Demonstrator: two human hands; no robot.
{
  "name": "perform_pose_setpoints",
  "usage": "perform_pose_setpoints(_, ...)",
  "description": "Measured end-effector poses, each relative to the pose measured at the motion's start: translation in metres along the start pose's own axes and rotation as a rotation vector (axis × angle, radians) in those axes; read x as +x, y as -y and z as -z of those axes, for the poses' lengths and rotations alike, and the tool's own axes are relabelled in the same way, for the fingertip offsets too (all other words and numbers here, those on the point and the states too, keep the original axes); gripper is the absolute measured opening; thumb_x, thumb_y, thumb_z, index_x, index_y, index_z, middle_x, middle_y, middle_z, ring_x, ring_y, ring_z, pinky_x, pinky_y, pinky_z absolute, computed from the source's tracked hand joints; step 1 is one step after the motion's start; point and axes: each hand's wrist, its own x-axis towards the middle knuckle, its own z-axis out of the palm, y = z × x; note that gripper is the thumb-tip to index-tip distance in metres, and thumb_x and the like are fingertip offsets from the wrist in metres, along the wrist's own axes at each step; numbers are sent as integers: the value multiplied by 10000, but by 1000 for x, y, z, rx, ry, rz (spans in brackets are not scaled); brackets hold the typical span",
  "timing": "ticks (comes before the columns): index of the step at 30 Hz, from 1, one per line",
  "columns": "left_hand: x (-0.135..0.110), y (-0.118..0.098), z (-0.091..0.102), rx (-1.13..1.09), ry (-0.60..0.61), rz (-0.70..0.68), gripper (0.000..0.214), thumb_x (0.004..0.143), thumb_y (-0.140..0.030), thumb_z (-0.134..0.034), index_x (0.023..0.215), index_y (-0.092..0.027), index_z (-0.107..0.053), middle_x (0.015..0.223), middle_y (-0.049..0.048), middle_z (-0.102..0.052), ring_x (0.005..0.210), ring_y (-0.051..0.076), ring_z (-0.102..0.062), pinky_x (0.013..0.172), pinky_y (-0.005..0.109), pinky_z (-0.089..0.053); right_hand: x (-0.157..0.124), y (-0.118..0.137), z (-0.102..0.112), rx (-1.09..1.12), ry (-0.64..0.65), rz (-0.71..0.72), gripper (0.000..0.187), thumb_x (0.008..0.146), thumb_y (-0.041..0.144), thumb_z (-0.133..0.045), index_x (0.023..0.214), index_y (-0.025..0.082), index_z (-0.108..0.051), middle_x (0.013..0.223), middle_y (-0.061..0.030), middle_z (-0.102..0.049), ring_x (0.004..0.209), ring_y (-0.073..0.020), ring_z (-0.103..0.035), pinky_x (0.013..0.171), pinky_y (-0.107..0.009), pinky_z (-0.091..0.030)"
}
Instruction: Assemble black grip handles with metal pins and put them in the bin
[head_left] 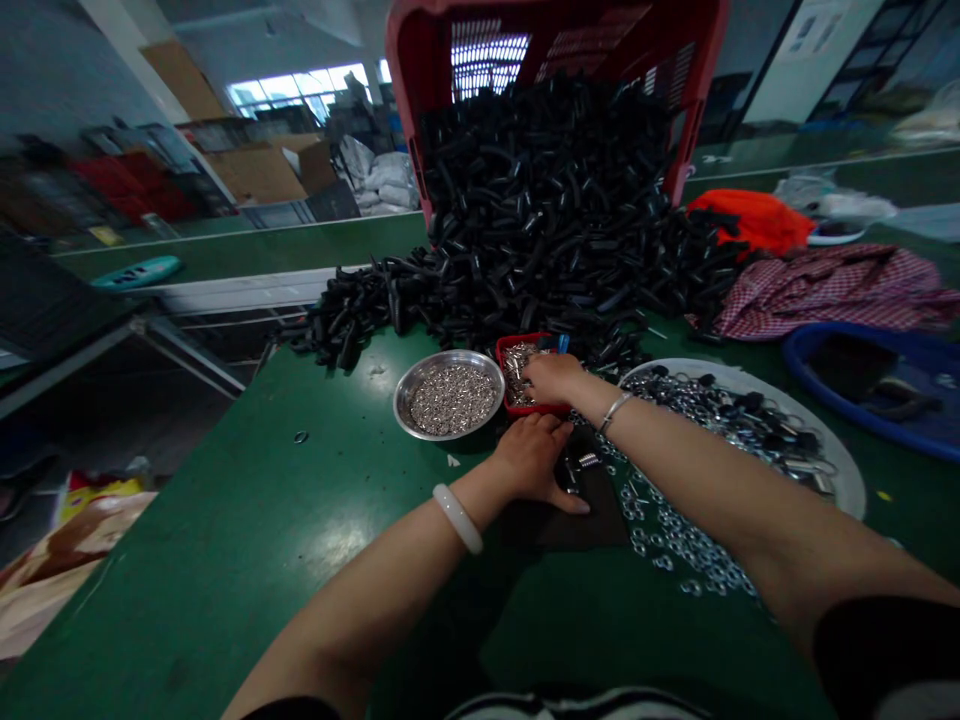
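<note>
My right hand [553, 380] reaches into a small red box [534, 408] of metal pins [517, 362]. Its fingers curl down together among the pins, and the fingertips are hidden. Just in front of the box, my left hand [531, 460] rests over a dark mat [592, 525], thumb stretched out and apart from the fingers. Beside that thumb, small shiny metal pieces [589, 460] lie on the mat. Left of the box stands a round metal bowl [401, 405] full of small metal parts [454, 398].
Black curved pieces [540, 200] spill from a tipped red crate [409, 110] across the back of the green table [300, 530]. To the right are a white tray [847, 480] of metal parts, loose nuts [682, 540], a blue basin [922, 437] and a checked cloth [832, 290].
</note>
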Motion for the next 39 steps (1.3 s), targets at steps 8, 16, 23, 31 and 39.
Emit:
perform_pose_setpoints(8, -11, 4, 13, -119, -71, -40, 1036, 424, -728, -630, 1269, -162, -426, 1274, 157, -450, 1164, 336, -401, 970, 434, -309, 4, -12, -4, 295, -118, -65, 129, 693, 150, -576, 751, 152, -691, 863, -94, -680, 845, -216, -609, 749, -291, -438)
perform_pose_setpoints(16, 14, 44, 36, -369, -477, 440, 289, 770, -296, -564, 1022, -169, -626, 947, 86, -665, 860, 213, -601, 771, 325, -446, -18, -23, -11, 786, -270, -147, 219, 716, 235, -565, 870, 106, -652, 720, -29, -659, 577, -102, -562, 534, -212, -440)
perform_pose_setpoints(23, 27, 45, 28, -600, -576, 481, 170, 744, -290, -574, 809, -156, -655, 748, 45, -669, 690, 161, -596, 663, 271, -436, -39, -21, -10, 1167, -357, -181, 242, 674, 292, -610, 846, 125, -641, 669, -11, -632, 512, -87, -520, 448, -202, -402)
perform_pose_setpoints(31, 0, 15, 36, -170, 19, 275, 223, 758, -379, -508, 836, -237, -660, 801, 9, -667, 721, 167, -590, 652, 282, -430, -117, -44, -29, 1013, -368, -208, 221, 686, 327, -614, 829, 160, -642, 723, -36, -659, 610, -152, -611, 472, -259, -498)
perform_pose_setpoints(39, 8, 6, 28, -43, 102, 297, 265, 763, -439, -476, 878, -273, -649, 859, -9, -670, 762, 176, -601, 635, 286, -440, -167, -36, -43, 875, -472, -275, 187, 720, 329, -608, 835, 186, -642, 760, -29, -669, 685, -166, -632, 617, -311, -522)
